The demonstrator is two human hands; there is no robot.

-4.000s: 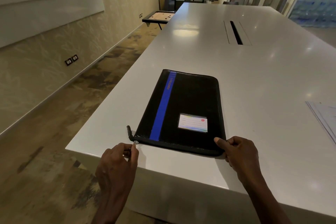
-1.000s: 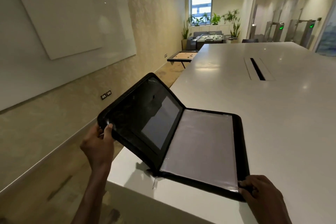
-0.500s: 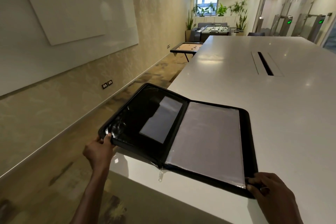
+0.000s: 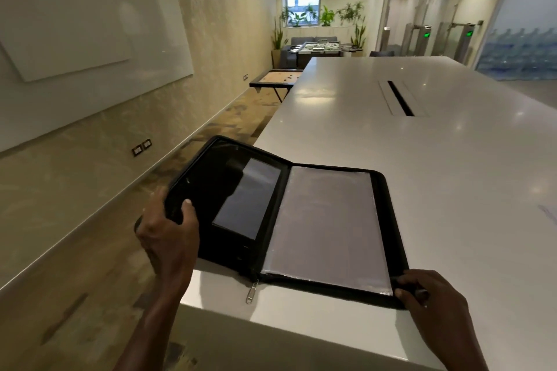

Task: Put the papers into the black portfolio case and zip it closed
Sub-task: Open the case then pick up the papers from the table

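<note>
The black portfolio case (image 4: 388, 220) lies open at the near left corner of the white table (image 4: 422, 144). Its right half rests flat and shows a grey plastic sleeve (image 4: 328, 223). Its left cover (image 4: 211, 184) juts past the table's left edge, almost flat, with a grey pocket inside. My left hand (image 4: 168, 238) grips that cover's outer near corner. My right hand (image 4: 428, 295) pinches the case's near right corner. A silver zipper pull (image 4: 250, 292) dangles at the spine. A sliver of the papers (image 4: 550, 211) shows at the right edge.
A black cable slot (image 4: 399, 98) runs along the table's middle. Off the far left of the table stands a small game board on legs (image 4: 278, 78). A foosball table (image 4: 319, 48) and plants stand at the far wall. Bare floor lies left of the table.
The case was shut and zipped four seconds ago; now it is open. Over the last second my left hand lowered the left cover from steeply tilted to almost flat. My right hand stayed on the corner.
</note>
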